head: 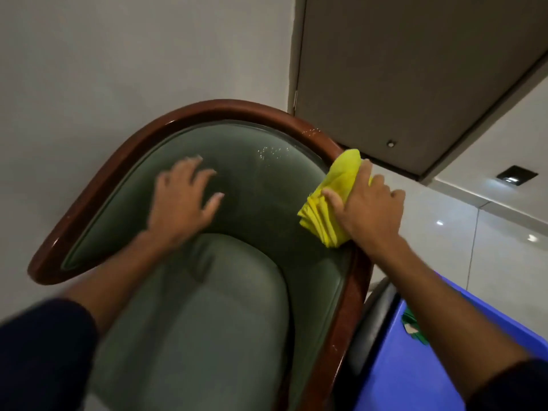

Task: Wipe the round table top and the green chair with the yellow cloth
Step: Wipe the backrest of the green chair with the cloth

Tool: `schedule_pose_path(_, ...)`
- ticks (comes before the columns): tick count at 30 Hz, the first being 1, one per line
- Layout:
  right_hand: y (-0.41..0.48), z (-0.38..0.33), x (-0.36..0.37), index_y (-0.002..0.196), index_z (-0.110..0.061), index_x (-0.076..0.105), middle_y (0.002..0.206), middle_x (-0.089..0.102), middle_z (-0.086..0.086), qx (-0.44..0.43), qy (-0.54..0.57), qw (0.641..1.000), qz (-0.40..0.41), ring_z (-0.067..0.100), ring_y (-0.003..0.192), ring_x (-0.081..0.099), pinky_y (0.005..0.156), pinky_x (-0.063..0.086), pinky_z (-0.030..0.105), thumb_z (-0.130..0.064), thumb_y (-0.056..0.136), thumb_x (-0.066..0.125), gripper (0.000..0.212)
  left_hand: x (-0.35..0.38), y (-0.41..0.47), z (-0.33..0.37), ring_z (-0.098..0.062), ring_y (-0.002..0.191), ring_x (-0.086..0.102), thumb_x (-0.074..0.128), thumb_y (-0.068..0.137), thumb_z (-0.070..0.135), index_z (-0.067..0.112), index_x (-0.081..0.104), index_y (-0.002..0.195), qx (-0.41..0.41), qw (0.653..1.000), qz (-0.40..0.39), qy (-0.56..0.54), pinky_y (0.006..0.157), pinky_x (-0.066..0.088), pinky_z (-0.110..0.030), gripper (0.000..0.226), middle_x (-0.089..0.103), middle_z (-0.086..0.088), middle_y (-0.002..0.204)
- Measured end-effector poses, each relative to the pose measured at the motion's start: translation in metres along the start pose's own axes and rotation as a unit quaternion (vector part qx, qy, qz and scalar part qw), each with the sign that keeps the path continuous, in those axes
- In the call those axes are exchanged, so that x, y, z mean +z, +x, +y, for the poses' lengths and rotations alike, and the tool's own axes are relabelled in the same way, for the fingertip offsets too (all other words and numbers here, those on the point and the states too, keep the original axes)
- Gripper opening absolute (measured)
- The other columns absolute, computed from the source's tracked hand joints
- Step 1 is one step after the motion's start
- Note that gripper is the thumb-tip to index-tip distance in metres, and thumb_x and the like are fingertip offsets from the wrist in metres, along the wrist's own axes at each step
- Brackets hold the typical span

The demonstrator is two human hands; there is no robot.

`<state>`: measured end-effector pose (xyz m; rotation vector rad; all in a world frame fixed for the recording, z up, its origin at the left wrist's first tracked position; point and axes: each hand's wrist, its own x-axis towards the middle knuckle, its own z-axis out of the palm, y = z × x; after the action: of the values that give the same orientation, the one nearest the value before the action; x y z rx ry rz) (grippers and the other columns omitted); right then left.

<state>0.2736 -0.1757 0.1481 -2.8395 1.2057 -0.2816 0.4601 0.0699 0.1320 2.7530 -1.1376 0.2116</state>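
Right hand (pixel 367 203) presses the folded yellow cloth (pixel 326 212) on the green chair (pixel 225 292) at its wooden rim (pixel 314 129), fingers closed over it. Left hand (pixel 181 200), fingers spread and empty, hovers by the backrest. The cloth looks soft, light, best gripped bunched.

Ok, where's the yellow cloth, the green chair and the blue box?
yellow cloth (pixel 324 216): head view, on the folded layers below the thumb.
green chair (pixel 225 307): head view, on the middle of the seat cushion.
blue box (pixel 415 366): head view, on its flat blue side.
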Motion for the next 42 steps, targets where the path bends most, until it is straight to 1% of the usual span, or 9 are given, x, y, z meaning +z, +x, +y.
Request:
schedule_pose_path(5, 0.081, -0.033, 0.004, 0.129, -0.002, 0.039, 0.116, 0.060, 0.027, -0.111, 0.016, 0.994, -0.017, 0.046, 0.099, 0.062, 0.074, 0.051, 0.049, -0.068, 0.086, 0.046, 0.078, -0.009, 0.023, -0.145, -0.046, 0.147, 0.022, 0.053, 0.089, 0.059, 0.008, 0.019, 0.154, -0.040, 0.992, -0.067, 0.102, 0.117, 0.025, -0.062, 0.089, 0.019, -0.027, 0.161)
schedule_pose_path(8, 0.116, -0.063, 0.010, 0.125, -0.004, 0.041, 0.114, 0.060, 0.027, -0.196, 0.001, 0.981, -0.004, 0.046, 0.097, 0.062, 0.072, 0.051, 0.049, -0.070, 0.085, 0.045, 0.078, -0.010, 0.016, -0.187, -0.044, 0.139, 0.037, 0.040, 0.081, 0.079, 0.008, 0.017, 0.153, -0.101, 0.984, -0.132, 0.058, 0.116, 0.032, -0.058, 0.104, 0.034, -0.026, 0.154)
schedule_pose_path(14, 0.162, -0.166, 0.029, 0.123, -0.007, 0.047, 0.111, 0.060, 0.025, -0.309, -0.023, 0.950, 0.028, 0.046, 0.094, 0.060, 0.072, 0.048, 0.049, -0.067, 0.087, 0.045, 0.070, 0.015, 0.009, -0.194, -0.034, 0.107, 0.059, 0.048, 0.079, 0.079, 0.022, 0.032, 0.144, -0.111, 0.993, -0.036, -0.036, 0.095, 0.053, -0.051, 0.088, 0.058, -0.014, 0.125)
schedule_pose_path(19, 0.159, -0.262, 0.053, 0.140, -0.013, 0.042, 0.135, 0.052, 0.021, -0.421, -0.045, 0.906, 0.003, 0.038, 0.120, 0.049, 0.101, 0.033, 0.047, -0.065, 0.090, 0.034, 0.072, 0.018, 0.004, -0.200, -0.030, 0.112, 0.058, 0.045, 0.081, 0.079, 0.023, 0.026, 0.149, -0.104, 0.992, -0.036, -0.063, 0.099, 0.051, -0.050, 0.090, 0.056, -0.011, 0.130)
schedule_pose_path(22, 0.129, -0.309, 0.077, 0.150, -0.025, 0.030, 0.159, 0.029, 0.013, -0.513, -0.038, 0.857, -0.005, 0.033, 0.147, 0.024, 0.119, 0.015, 0.046, -0.057, 0.096, 0.029, 0.063, 0.021, 0.005, -0.200, -0.031, 0.116, 0.057, 0.043, 0.081, 0.078, 0.023, 0.027, 0.149, -0.098, 0.993, -0.022, -0.056, 0.101, 0.049, -0.049, 0.089, 0.055, -0.011, 0.133)
schedule_pose_path(25, 0.102, -0.316, 0.096, 0.150, -0.024, 0.032, 0.158, 0.032, 0.012, -0.571, -0.042, 0.817, 0.072, 0.033, 0.147, 0.026, 0.119, 0.021, 0.048, -0.032, 0.098, 0.036, 0.053, 0.024, 0.003, -0.203, -0.033, 0.120, 0.055, 0.042, 0.081, 0.078, 0.022, 0.027, 0.149, -0.096, 0.994, -0.008, -0.045, 0.101, 0.048, -0.050, 0.089, 0.055, -0.012, 0.136)
schedule_pose_path(30, 0.083, -0.196, 0.102, 0.153, -0.021, 0.021, 0.160, 0.024, 0.015, -0.515, -0.152, 0.840, 0.079, 0.040, 0.147, 0.021, 0.119, 0.022, 0.055, -0.028, 0.092, 0.055, 0.070, 0.026, 0.003, -0.205, -0.035, 0.114, 0.058, 0.039, 0.082, 0.081, 0.020, 0.022, 0.151, -0.091, 0.995, -0.022, -0.042, 0.096, 0.051, -0.054, 0.094, 0.055, -0.016, 0.132)
schedule_pose_path(37, 0.025, -0.062, 0.030, 0.147, -0.024, 0.038, 0.159, 0.027, 0.017, -0.338, -0.207, 0.918, -0.021, 0.041, 0.144, 0.028, 0.119, 0.018, 0.056, -0.034, 0.090, 0.024, 0.059, 0.026, 0.005, -0.207, -0.037, 0.104, 0.058, 0.035, 0.080, 0.085, 0.024, 0.028, 0.145, -0.094, 0.995, -0.039, 0.001, 0.091, 0.052, -0.058, 0.090, 0.058, -0.015, 0.120)
schedule_pose_path(42, -0.047, -0.012, -0.023, 0.113, -0.026, 0.069, 0.132, 0.064, 0.009, -0.298, -0.082, 0.940, -0.145, 0.033, 0.123, 0.057, 0.101, 0.027, 0.043, -0.031, 0.083, 0.047, 0.038, -0.004, -0.012, -0.159, -0.038, 0.153, 0.007, 0.026, 0.085, 0.081, 0.016, 0.001, 0.158, -0.143, 0.979, -0.118, 0.079, 0.118, 0.006, -0.064, 0.101, 0.008, -0.021, 0.166)
